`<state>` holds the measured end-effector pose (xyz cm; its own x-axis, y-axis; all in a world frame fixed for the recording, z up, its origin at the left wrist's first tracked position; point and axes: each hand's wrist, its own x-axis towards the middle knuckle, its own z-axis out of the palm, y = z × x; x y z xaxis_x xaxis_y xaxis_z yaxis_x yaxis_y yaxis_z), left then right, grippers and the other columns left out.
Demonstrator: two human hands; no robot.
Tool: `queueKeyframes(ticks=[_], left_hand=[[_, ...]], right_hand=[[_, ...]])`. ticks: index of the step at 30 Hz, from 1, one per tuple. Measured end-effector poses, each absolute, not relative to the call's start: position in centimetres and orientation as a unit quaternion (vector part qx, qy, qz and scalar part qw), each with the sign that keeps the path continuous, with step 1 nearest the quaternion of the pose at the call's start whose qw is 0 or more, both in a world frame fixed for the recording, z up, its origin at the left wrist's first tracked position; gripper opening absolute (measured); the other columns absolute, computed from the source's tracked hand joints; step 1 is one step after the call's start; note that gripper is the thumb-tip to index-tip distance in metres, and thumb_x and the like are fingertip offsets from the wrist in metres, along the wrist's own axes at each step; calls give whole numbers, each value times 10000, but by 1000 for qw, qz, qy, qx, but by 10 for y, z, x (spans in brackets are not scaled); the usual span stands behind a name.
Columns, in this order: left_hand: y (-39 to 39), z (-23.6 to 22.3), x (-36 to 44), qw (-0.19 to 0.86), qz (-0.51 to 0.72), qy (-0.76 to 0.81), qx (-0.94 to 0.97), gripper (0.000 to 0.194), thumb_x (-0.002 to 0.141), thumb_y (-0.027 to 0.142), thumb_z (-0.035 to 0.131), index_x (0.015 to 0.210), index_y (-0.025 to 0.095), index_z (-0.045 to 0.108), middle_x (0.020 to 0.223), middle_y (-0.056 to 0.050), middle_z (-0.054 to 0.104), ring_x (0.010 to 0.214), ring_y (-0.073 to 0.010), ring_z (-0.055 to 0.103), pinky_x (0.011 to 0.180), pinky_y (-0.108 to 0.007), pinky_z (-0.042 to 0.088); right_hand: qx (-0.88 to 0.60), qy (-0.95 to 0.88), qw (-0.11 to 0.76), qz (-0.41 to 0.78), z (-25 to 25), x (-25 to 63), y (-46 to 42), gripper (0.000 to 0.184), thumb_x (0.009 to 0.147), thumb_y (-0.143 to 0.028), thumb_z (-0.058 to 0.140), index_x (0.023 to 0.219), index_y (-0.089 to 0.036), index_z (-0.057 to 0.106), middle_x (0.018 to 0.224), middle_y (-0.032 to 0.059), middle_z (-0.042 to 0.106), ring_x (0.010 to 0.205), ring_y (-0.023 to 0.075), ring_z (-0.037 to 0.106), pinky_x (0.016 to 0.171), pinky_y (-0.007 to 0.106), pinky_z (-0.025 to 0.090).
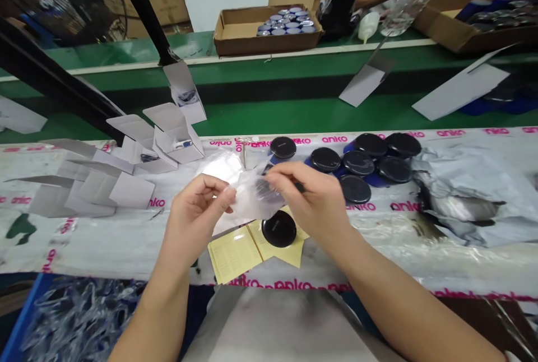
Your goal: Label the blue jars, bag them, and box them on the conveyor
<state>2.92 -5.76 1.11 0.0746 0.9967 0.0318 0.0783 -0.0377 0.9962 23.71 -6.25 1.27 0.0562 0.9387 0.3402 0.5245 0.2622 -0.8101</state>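
Observation:
A clear plastic bag is stretched between my two hands above the table. My left hand pinches its left side between thumb and fingers. At its upper right, my right hand is closed with thumb against forefinger. Whether anything lies inside the bag is hard to make out. Below sits a round black-topped item on yellow printed sheets. More clear bags lie behind my left hand. To the right of my right hand stand several black-topped blue round items, and one more stands farther back.
Open white boxes stand at the left, some with cables inside. A torn plastic wrapper lies at the right. Behind runs a green conveyor with white boxes; cardboard trays stand beyond. A blue bin of bagged items is lower left.

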Motion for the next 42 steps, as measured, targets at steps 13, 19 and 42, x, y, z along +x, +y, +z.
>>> queueKeyframes(ticks=[13,19,42], left_hand=[[-51,18,22,308,612,525,504,142,759,175,841,786,214,708,821,-4,730,729,-133,689,614,-238,563],[-67,0,52,297,535,498,614,71,860,164,757,863,224,719,889,-7,735,882,-152,703,773,-263,582],[-102,-18,55,239,539,353,727,305,880,-40,656,1080,188,692,969,-35,658,935,-154,629,817,-286,533]], right_hand=[[-509,-705,361,336,-32,260,-135,550,902,-264,702,1410,-334,502,1323,107,625,1256,318,605,1063,551,534],[-467,-647,388,460,6,274,-136,803,851,-275,773,1530,-479,397,1347,57,579,1260,272,623,1015,417,589],[-540,-555,427,467,5,239,-94,471,723,-301,833,1141,-258,620,1158,63,580,1025,235,632,880,427,573]])
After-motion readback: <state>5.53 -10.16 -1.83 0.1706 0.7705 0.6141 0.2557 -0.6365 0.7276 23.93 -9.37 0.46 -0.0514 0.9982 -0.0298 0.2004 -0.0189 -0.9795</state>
